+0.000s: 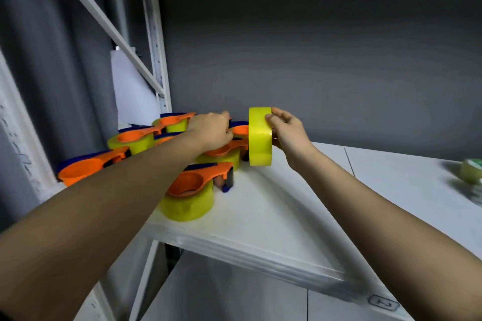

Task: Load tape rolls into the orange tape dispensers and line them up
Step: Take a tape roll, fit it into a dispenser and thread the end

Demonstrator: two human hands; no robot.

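Progress: roughly four dispensers sit loaded with yellow tape on the shelf [260,216], clustered at its back-left corner, not yet in a clean line; count is a judgement, the left arm hides part of the group.

Left to right, relative to the shelf: at its far-left edge an empty dispenser [83,168], orange cup with no tape under it, so at least one left to load; behind it loaded dispenser A [133,138]; further back loaded dispenser B [174,122] by the rack upright [156,47]; nearest the front edge loaded dispenser C [190,195], blue cutter end pointing right.

Left hand [211,130] reaches over the cluster's middle, fingers curled down onto dispenser D [224,152], which sits mostly under the hand; looks like a grasp, but the fingertips are hidden, so cannot tell for sure.

Right hand [285,130] grasps a loose roll [260,137], held on edge just above the shelf, right of the cluster; thumb on the rim, fingers behind.

Far right of the shelf: a blurred greenish thing [470,171], maybe more tape, too smeared to say.

In the way: the cluster is tight, handles overlap; the left forearm crosses above the empty dispenser; lining up likely means pulling units apart first.
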